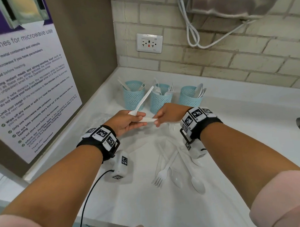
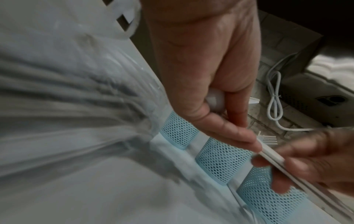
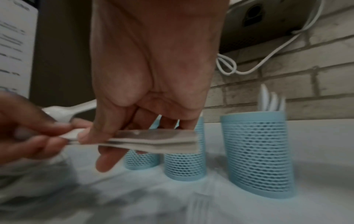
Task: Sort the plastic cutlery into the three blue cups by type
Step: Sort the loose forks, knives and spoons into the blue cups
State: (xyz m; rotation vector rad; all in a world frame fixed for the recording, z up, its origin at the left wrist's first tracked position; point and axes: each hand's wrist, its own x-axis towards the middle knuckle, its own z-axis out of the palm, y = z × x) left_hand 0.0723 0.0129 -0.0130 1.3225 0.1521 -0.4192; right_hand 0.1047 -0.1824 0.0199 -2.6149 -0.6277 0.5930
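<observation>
Left hand (image 1: 128, 121) grip clamps spoon (image 1: 142, 100) plus handle bundle (image 1: 148, 120); right hand (image 1: 168, 113) pinches bundle's other end. Three blue cups (image 1: 160, 100) partly filled, sorted. Several forks, spoons (image 1: 173, 168) left on tabletop (image 1: 234, 125).

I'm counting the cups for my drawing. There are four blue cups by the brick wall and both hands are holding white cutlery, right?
Not quite: there are three blue cups, not four, as the head view shows. The rest holds: they stand by the brick wall, and the left hand and right hand both hold white cutlery.
</observation>
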